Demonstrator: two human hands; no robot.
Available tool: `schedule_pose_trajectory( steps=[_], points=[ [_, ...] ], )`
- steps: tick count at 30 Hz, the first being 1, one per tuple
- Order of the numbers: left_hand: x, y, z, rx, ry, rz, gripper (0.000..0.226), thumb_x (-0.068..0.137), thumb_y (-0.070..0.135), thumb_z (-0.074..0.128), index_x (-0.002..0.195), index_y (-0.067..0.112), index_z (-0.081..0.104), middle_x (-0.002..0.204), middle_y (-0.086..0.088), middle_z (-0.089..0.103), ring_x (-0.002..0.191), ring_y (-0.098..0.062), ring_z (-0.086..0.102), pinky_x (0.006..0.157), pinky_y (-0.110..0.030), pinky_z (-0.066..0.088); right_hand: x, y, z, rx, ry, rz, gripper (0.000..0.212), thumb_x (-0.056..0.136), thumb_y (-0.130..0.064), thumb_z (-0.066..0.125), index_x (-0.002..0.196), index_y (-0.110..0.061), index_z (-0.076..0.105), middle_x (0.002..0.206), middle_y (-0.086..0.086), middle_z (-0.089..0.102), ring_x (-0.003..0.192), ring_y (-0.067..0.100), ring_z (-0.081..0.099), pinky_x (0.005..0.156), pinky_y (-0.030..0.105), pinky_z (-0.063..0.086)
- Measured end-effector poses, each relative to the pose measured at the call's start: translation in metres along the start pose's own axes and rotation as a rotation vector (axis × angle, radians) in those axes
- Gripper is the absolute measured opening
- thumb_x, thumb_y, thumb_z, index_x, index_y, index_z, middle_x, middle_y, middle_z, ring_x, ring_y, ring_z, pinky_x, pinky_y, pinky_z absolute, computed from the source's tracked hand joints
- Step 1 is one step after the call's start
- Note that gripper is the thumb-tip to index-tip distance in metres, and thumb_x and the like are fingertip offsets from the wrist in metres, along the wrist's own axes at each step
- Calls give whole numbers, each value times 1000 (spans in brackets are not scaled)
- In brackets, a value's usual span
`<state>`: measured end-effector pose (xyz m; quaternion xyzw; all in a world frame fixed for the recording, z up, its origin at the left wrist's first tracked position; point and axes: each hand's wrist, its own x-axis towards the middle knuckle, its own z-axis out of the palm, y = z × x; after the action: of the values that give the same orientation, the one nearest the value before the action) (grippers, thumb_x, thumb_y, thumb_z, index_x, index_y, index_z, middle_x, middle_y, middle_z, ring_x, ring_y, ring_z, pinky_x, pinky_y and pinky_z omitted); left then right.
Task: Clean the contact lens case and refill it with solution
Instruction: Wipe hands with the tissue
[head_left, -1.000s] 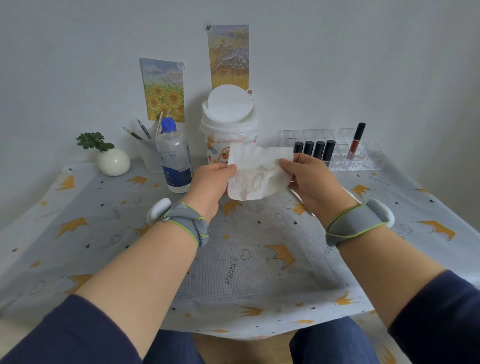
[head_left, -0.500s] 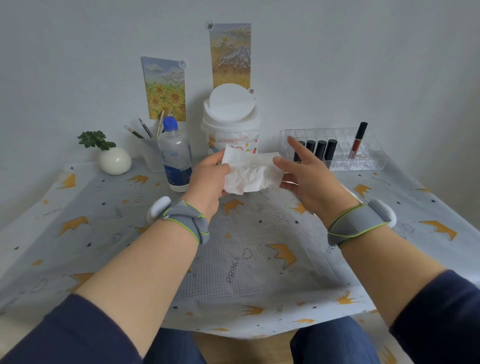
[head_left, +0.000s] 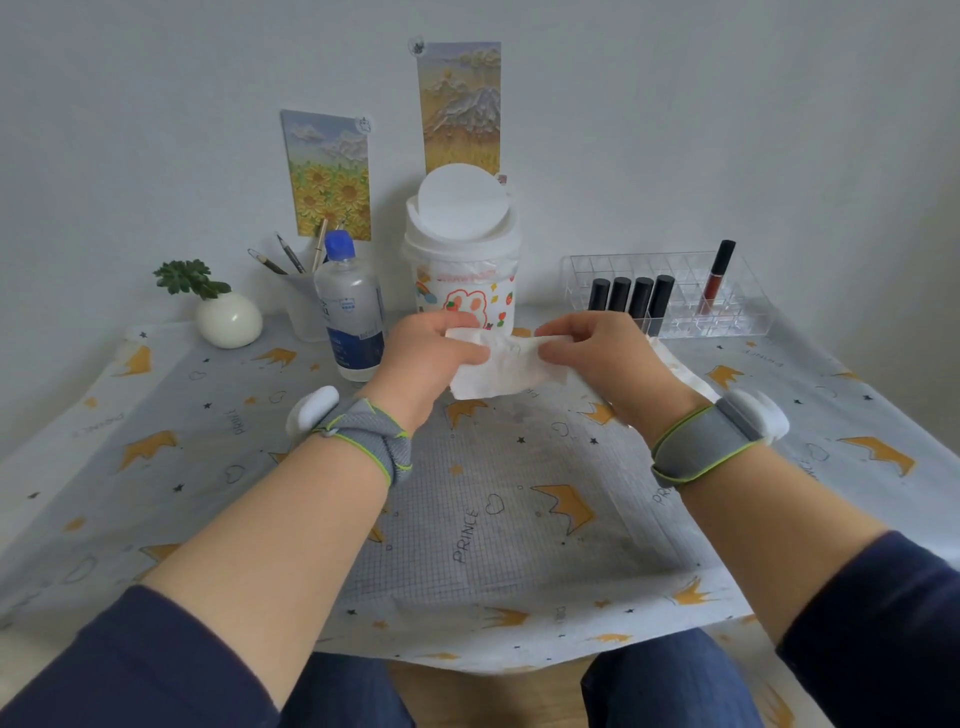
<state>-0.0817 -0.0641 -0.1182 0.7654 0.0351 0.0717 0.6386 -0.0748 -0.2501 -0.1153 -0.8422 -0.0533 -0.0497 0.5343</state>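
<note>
A crumpled white tissue (head_left: 501, 366) hangs between both hands above the middle of the table. My left hand (head_left: 426, 353) pinches its left edge and my right hand (head_left: 592, 348) pinches its right edge. The clear solution bottle (head_left: 350, 312) with a blue cap and blue label stands upright just left of my left hand. No contact lens case is visible; more white tissue (head_left: 675, 364) lies on the cloth behind my right hand.
A small white lidded bin (head_left: 462, 249) stands behind the tissue. At the back left are a pencil cup (head_left: 304, 306) and a white plant pot (head_left: 228, 319). A clear organiser (head_left: 670, 296) with lipsticks stands at the back right. A crown-print cloth (head_left: 467, 519) covers the table.
The tissue was held up spread open; my hands have lowered it and folded it into a smaller bunch. My right hand briefly opened, then closed on the tissue again.
</note>
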Motion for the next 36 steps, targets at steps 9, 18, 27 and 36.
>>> schedule_pose_trajectory(
  steps=[9, 18, 27, 36],
  points=[
    [1, -8, -5, 195, 34, -9, 15, 83, 16, 71, 94, 5, 73, 83, -3, 66, 74, -15, 58, 63, -23, 45, 6, 5, 4, 63, -19, 74, 12, 87, -18, 64, 90, -6, 67, 81, 8, 66, 74, 21, 59, 74, 36, 53],
    [-1, -34, -3, 779, 9, 113, 35, 83, 22, 66, 117, 16, 59, 110, -5, 59, 104, -24, 56, 75, -27, 39, 4, 21, 35, -559, -79, -119, 16, 88, -16, 51, 103, -14, 56, 82, 6, 64, 75, 23, 59, 62, 30, 43],
    [-4, -44, -3, 943, -43, 272, 23, 92, 12, 53, 105, 21, 70, 106, -8, 55, 102, -27, 53, 76, -29, 37, 0, 24, 43, -751, -130, -281, 24, 92, -9, 46, 104, -18, 65, 99, 9, 64, 83, 24, 55, 68, 27, 39],
    [-5, -38, -25, 943, 35, 221, 31, 87, -1, 51, 100, 14, 75, 107, -8, 66, 101, -27, 59, 81, -30, 46, 8, 13, 66, -799, -293, -353, 37, 98, -14, 45, 127, -27, 63, 113, 5, 57, 104, 25, 57, 81, 25, 39]
  ],
)
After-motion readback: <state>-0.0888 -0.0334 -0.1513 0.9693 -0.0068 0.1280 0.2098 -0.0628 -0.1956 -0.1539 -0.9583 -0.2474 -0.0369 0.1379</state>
